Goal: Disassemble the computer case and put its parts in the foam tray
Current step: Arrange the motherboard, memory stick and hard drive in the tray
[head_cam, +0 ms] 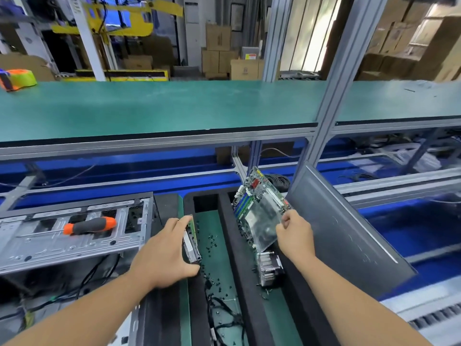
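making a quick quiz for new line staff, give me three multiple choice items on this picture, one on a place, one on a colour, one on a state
1. Where does the screwdriver lie?
A. on the computer case
B. in the foam tray
C. on the green shelf

2. What colour is the screwdriver's handle?
A. yellow and blue
B. orange and grey
C. all black

3. What is the right hand doing?
A. resting flat and empty
B. holding the motherboard by its edge
C. gripping the screwdriver

Answers:
1 A, it rests on the case's metal frame, left of the tray.
2 B, orange ends with a grey grip.
3 B, its fingers pinch the tilted board over the tray, while the left hand grips a drive.
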